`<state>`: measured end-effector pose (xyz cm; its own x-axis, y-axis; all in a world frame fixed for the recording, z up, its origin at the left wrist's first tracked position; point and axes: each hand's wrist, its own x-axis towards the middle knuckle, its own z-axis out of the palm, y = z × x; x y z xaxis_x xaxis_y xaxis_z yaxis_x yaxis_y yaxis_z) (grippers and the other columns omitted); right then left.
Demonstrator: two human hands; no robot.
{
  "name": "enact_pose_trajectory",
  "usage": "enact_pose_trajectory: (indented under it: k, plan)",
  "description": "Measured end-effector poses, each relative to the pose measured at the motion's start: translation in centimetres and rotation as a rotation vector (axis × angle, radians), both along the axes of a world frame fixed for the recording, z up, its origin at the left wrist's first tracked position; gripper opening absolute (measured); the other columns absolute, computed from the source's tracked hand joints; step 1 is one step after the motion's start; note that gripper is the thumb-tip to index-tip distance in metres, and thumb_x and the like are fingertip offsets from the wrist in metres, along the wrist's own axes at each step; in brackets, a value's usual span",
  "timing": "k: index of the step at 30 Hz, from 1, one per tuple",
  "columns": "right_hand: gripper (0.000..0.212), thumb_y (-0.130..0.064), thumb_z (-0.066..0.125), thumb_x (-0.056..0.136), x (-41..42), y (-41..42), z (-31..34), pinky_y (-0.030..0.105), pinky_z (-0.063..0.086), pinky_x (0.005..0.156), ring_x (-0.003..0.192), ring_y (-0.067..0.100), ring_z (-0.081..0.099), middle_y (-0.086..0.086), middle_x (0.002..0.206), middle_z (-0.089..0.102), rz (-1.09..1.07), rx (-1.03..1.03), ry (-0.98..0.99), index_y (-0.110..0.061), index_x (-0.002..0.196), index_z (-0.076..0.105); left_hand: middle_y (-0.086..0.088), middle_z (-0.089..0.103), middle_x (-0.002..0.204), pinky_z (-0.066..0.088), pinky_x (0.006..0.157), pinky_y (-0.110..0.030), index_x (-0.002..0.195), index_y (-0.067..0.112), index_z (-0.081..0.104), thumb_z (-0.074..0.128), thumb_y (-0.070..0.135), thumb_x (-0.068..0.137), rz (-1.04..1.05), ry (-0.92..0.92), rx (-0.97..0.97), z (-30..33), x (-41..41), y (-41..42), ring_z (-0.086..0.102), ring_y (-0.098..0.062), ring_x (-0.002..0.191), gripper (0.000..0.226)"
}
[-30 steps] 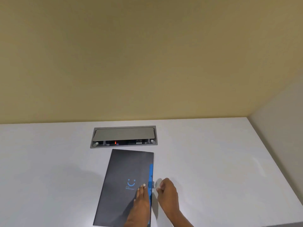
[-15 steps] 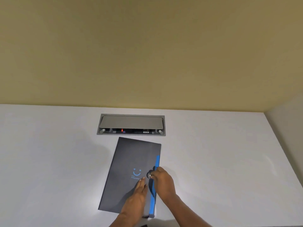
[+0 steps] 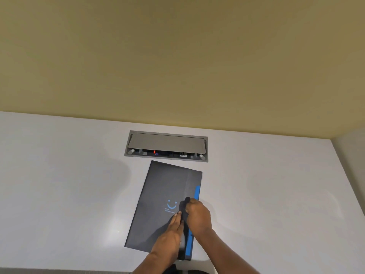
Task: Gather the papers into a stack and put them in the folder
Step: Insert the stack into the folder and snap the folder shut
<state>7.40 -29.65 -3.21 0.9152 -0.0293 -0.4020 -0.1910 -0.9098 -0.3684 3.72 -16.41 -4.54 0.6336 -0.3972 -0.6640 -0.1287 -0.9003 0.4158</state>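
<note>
Folder [image 3: 166, 202] lies flat and closed on the white tabletop [image 3: 59, 184], just ahead of both hands, its far edge near the recessed cable box [image 3: 166, 146].

Left hand [image 3: 171, 234] rests flat on the cover, fingers together, pinning it. Right hand [image 3: 197, 214] sits just right of the left, fingertips pinched on a small dark closure tab [image 3: 186, 200] at the folder's opening edge, next to the blue strip [image 3: 194, 214].

Handling, judged: thin and light, semi-stiff plastic or card cover, smooth and likely slippery on this tabletop, so one hand needs to hold it down while the other works the tab. Not fragile, but the flap could crease if forced. Best hold for lifting is the opening edge under the right hand or the spine side left of the left hand; flat-palm pressure for fastening.

Hard to make out:
- No loose papers in view; presumably inside the folder, can't confirm.
- The closure itself is hidden under the right fingertips; snap or elastic, can't tell, nor whether it's engaged.
- Near right corner of the folder is covered by the wrists.
- Text under the smiley logo is unreadable.
</note>
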Motion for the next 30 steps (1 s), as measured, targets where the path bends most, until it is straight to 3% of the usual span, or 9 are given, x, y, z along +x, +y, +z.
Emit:
enact_pose_trajectory:
  k: [6,9,12,14,18,21,25,28,30]
  plan:
    - [0.025,-0.020,0.056,0.107,0.0,0.7,-0.3,0.025,0.059,0.096,0.101,0.017,0.070,0.006,0.119,0.072,-0.062,0.007,-0.028,-0.013,0.130,0.063,-0.002,-0.006,0.178,0.008,0.131,-0.031,0.168,0.016,0.003,0.051,0.018,0.105,0.089,-0.046,-0.090,-0.7,-1.0,0.9,0.001,-0.019,0.164,0.080]
    - [0.024,-0.012,0.061,0.103,-0.1,0.4,-0.4,0.024,0.060,0.094,0.106,0.017,0.069,0.004,0.121,0.071,-0.079,0.031,-0.026,-0.013,0.126,0.068,0.008,0.026,0.173,0.023,0.128,-0.027,0.166,0.024,0.026,0.053,0.023,0.106,0.269,-0.055,-0.222,0.0,-0.9,2.2,0.030,-0.012,0.158,0.065]
    - [0.020,-0.008,0.072,0.096,-0.5,-0.2,-0.4,0.026,0.060,0.088,0.109,0.018,0.065,0.001,0.117,0.067,-0.190,0.073,-0.052,-0.013,0.115,0.075,0.005,0.074,0.127,0.054,0.103,-0.021,0.149,0.024,0.057,0.061,0.020,0.103,0.520,-0.157,-0.280,1.0,0.1,4.6,0.072,-0.010,0.110,0.046]
    - [0.031,-0.013,0.081,0.091,-1.1,-0.7,-0.5,0.024,0.058,0.092,0.111,0.019,0.063,0.001,0.120,0.062,-0.364,0.156,-0.076,-0.013,0.121,0.071,0.003,0.077,0.110,0.058,0.091,-0.024,0.133,0.016,0.070,0.061,0.012,0.102,0.688,-0.281,-0.286,1.3,0.6,6.7,0.074,-0.014,0.095,0.032]
    - [0.054,-0.015,0.089,0.084,-2.2,-1.0,-0.4,0.026,0.058,0.089,0.111,0.022,0.064,-0.001,0.125,0.056,-0.651,0.338,0.001,-0.013,0.132,0.062,-0.013,0.073,0.115,0.055,0.098,-0.044,0.122,0.000,0.072,0.064,-0.009,0.092,0.840,-0.422,-0.256,1.0,1.3,10.3,0.068,-0.035,0.105,0.033]
    - [0.049,-0.013,0.090,0.083,-2.5,-1.0,-0.2,0.014,0.052,0.076,0.099,0.022,0.069,-0.001,0.117,0.060,-0.736,0.399,0.028,-0.014,0.124,0.063,-0.013,0.068,0.120,0.056,0.100,-0.049,0.128,0.001,0.069,0.066,-0.008,0.092,0.964,-0.376,-0.272,0.5,1.2,11.4,0.066,-0.036,0.109,0.037]
    - [0.030,-0.004,0.086,0.082,-2.9,-0.7,0.2,0.012,0.053,0.069,0.091,0.019,0.076,-0.001,0.098,0.077,-0.817,0.503,0.045,-0.022,0.097,0.067,-0.007,0.069,0.118,0.053,0.102,-0.043,0.127,0.004,0.070,0.066,-0.005,0.092,1.054,-0.377,-0.310,0.1,1.1,12.0,0.064,-0.031,0.114,0.037]
    - [0.027,0.001,0.082,0.084,-3.2,-0.4,0.3,0.012,0.053,0.068,0.088,0.016,0.077,-0.002,0.094,0.079,-0.845,0.529,0.068,-0.019,0.098,0.071,0.004,0.064,0.114,0.051,0.100,-0.039,0.130,0.007,0.068,0.067,0.000,0.094,1.128,-0.308,-0.327,0.2,1.1,12.3,0.066,-0.032,0.115,0.037]
    - [0.027,0.003,0.081,0.084,-3.2,-0.1,0.4,0.013,0.053,0.068,0.087,0.016,0.076,-0.001,0.094,0.079,-0.848,0.523,0.077,-0.017,0.099,0.072,0.000,0.066,0.126,0.053,0.107,-0.045,0.136,0.008,0.065,0.067,0.008,0.097,1.180,-0.227,-0.339,0.1,1.2,12.8,0.066,-0.030,0.120,0.040]
